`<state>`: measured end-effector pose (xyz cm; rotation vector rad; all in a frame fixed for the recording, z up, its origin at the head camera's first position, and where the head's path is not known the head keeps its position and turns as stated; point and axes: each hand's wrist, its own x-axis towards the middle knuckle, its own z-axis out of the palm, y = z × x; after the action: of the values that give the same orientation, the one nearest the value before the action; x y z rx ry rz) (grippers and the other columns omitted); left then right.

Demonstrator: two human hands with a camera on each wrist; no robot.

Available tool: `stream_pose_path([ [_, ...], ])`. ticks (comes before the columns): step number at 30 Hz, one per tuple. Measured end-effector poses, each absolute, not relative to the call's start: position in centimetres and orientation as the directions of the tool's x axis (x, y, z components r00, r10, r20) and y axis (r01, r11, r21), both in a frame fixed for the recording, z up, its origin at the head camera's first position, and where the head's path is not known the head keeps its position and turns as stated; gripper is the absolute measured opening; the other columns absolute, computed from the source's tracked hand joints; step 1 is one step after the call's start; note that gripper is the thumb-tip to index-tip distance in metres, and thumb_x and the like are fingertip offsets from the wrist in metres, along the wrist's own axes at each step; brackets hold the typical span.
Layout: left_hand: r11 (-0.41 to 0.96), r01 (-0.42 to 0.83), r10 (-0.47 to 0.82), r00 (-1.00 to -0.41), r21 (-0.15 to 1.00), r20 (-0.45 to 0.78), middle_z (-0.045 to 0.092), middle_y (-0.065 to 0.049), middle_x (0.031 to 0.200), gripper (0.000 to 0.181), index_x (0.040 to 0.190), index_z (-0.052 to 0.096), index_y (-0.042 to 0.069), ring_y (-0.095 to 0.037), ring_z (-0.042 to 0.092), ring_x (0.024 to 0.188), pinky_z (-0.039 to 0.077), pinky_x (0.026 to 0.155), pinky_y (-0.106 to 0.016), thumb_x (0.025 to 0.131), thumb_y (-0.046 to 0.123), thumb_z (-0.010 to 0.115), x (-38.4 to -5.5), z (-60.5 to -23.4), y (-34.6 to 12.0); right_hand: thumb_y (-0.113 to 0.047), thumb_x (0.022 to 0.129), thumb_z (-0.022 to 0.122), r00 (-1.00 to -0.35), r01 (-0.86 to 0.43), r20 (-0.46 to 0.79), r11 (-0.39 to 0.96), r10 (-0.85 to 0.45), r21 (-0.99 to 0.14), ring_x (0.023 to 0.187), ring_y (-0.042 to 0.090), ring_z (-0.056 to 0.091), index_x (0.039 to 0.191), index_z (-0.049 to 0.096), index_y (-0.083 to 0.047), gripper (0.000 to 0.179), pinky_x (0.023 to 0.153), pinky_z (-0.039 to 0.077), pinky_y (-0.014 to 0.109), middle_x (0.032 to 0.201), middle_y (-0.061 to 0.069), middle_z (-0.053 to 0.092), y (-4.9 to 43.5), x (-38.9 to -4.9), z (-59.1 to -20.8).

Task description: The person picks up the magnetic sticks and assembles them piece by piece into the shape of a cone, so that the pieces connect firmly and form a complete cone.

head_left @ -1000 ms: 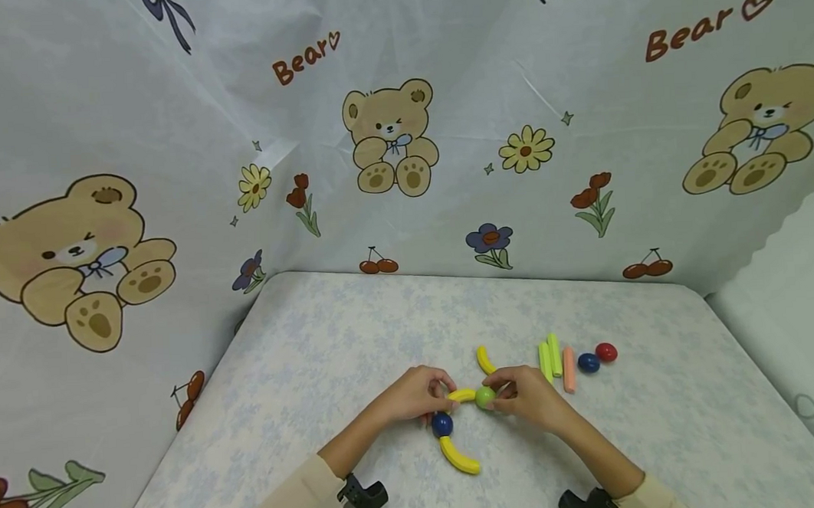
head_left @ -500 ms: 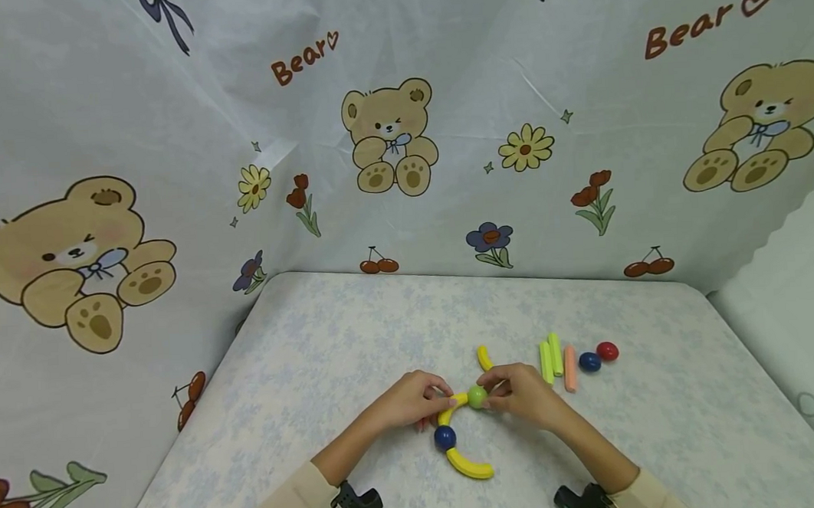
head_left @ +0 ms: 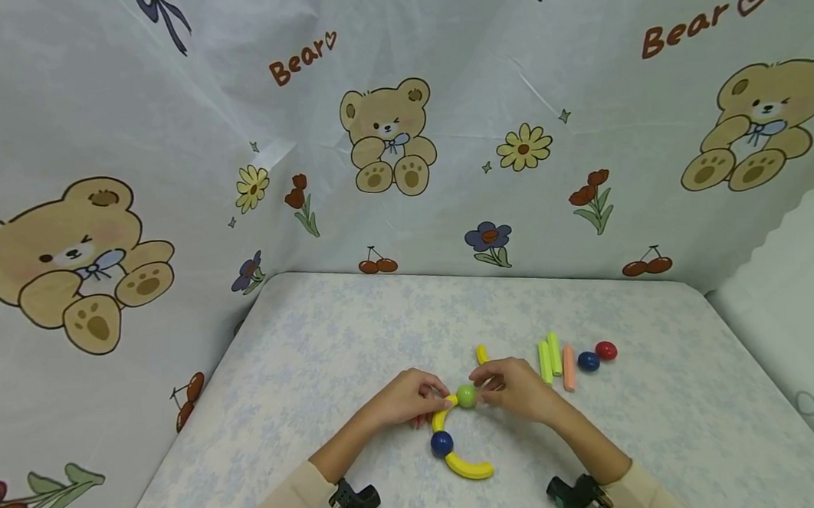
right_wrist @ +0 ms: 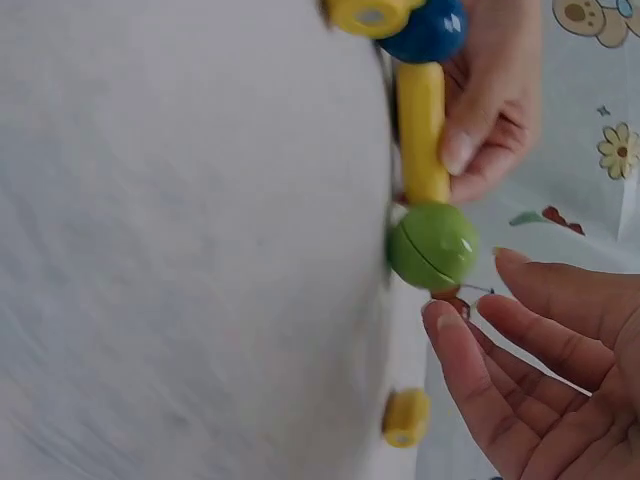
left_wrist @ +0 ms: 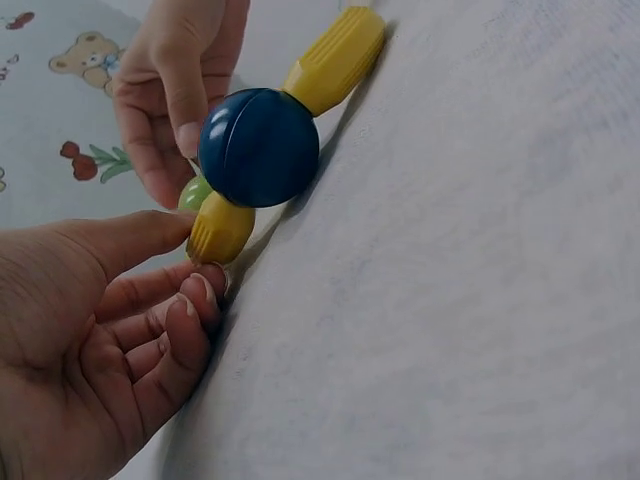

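Left hand [head_left: 412, 398] is pinching a yellow curve [head_left: 439, 419] on the table [head_left: 342, 342]; its near end meets a navy ball [head_left: 441, 444] with a second curve [head_left: 469, 467] attached. Green ball [head_left: 466, 396] caps the far end. Right hand [head_left: 518, 390] is just beside that, fingers loosely spread, free. Further right: lime sticks [head_left: 555, 354], salmon stick [head_left: 569, 368], red ball [head_left: 606, 351].

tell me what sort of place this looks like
Probably an indoor play or recording corner, though I can't be sure: a bear-print backdrop hangs behind a pale mottled tabletop, which bears toy-like pieces such as curved yellow rods and a red ball.
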<state>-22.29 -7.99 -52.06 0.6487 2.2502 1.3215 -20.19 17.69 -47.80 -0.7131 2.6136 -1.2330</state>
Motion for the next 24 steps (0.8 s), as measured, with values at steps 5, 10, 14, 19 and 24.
stream_pose_path([
  [5,0.428,0.152,0.598,-0.787,0.891,-0.153,0.066,-0.002,0.062,0.014,0.102,0.076,0.015,-0.012,0.054,0.043,0.045,0.041,-0.023,0.093,0.026,0.076,-22.4,-52.0,-8.1,-0.005,0.090,0.077,-0.921,-0.336,0.120,0.602,-0.370,-0.724,0.083,0.019,0.070,0.110,0.074,0.000,0.021,0.068,0.057,0.026,0.093,0.005,0.072,18.3,-21.2,-46.8],
  [10,0.441,0.148,0.591,-0.790,0.885,-0.163,0.067,-0.002,0.062,0.014,0.103,0.076,0.017,-0.012,0.055,0.044,0.046,0.042,-0.023,0.093,0.027,0.077,-22.6,-52.2,-8.5,-0.007,0.088,0.079,-0.945,-0.314,0.150,0.683,-0.290,-0.660,0.078,0.017,0.068,0.107,0.074,0.001,0.021,0.064,0.056,0.028,0.087,0.004,0.072,18.4,-22.6,-46.7],
  [14,0.415,0.149,0.605,-0.782,0.898,-0.150,0.067,-0.002,0.063,0.014,0.103,0.076,0.017,-0.012,0.054,0.044,0.045,0.041,-0.023,0.093,0.027,0.077,-22.8,-52.5,-8.9,-0.009,0.085,0.082,-0.956,-0.290,0.154,0.743,-0.248,-0.603,0.076,0.017,0.067,0.103,0.075,0.001,0.021,0.064,0.056,0.030,0.084,0.005,0.072,18.1,-23.5,-47.4],
  [19,0.374,0.125,0.613,-0.777,0.919,-0.144,0.066,-0.002,0.063,0.013,0.102,0.076,0.019,-0.012,0.052,0.042,0.044,0.039,-0.023,0.092,0.028,0.078,-22.9,-53.1,-8.9,-0.010,0.081,0.086,-0.969,-0.240,0.096,0.787,-0.226,-0.569,0.072,0.016,0.061,0.099,0.075,0.000,0.023,0.062,0.052,0.031,0.080,0.003,0.067,17.6,-23.8,-48.4],
  [24,0.356,0.112,0.610,-0.780,0.928,-0.140,0.065,-0.003,0.062,0.013,0.100,0.077,0.018,-0.012,0.051,0.041,0.043,0.039,-0.022,0.091,0.027,0.078,-22.9,-53.2,-8.8,-0.009,0.078,0.088,-0.979,-0.189,0.041,0.806,-0.200,-0.560,0.068,0.015,0.056,0.093,0.075,-0.003,0.021,0.060,0.049,0.030,0.077,0.001,0.063,17.3,-23.9,-48.8],
])
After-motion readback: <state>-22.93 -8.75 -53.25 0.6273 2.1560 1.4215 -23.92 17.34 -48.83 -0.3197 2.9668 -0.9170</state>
